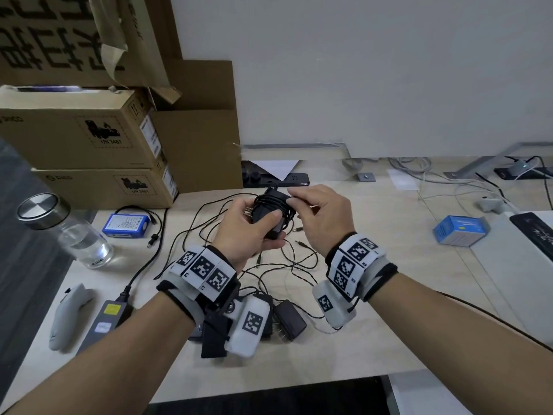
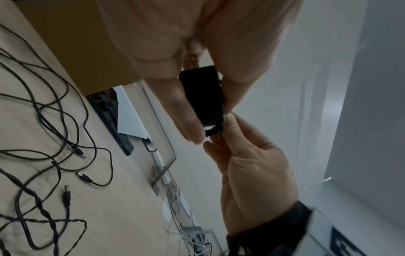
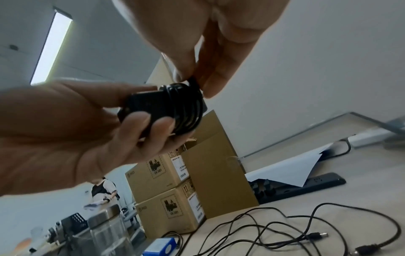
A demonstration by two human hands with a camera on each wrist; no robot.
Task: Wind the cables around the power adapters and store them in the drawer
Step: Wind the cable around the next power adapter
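Note:
My left hand [image 1: 239,232] grips a black power adapter [image 1: 269,215] above the desk, thumb pressed on its top face. Its thin black cable [image 3: 186,110] is coiled in several turns around the body. My right hand [image 1: 317,211] pinches the cable at the adapter's far end, thumb and fingertips [image 3: 181,76] closed on it. The left wrist view shows the adapter [image 2: 201,97] between my left fingers [image 2: 186,110] and the right hand [image 2: 252,173] just beyond it. Another black adapter [image 1: 288,320] lies near the front edge among loose cables [image 1: 278,265]. No drawer is in view.
Stacked cardboard boxes [image 1: 80,136] stand at the back left. A glass bottle [image 1: 68,232], a blue battery pack [image 1: 125,225], a grey controller [image 1: 67,316] and a long power brick [image 1: 107,316] lie on the left. A power strip [image 1: 275,178] sits behind my hands, a blue box [image 1: 460,230] at right.

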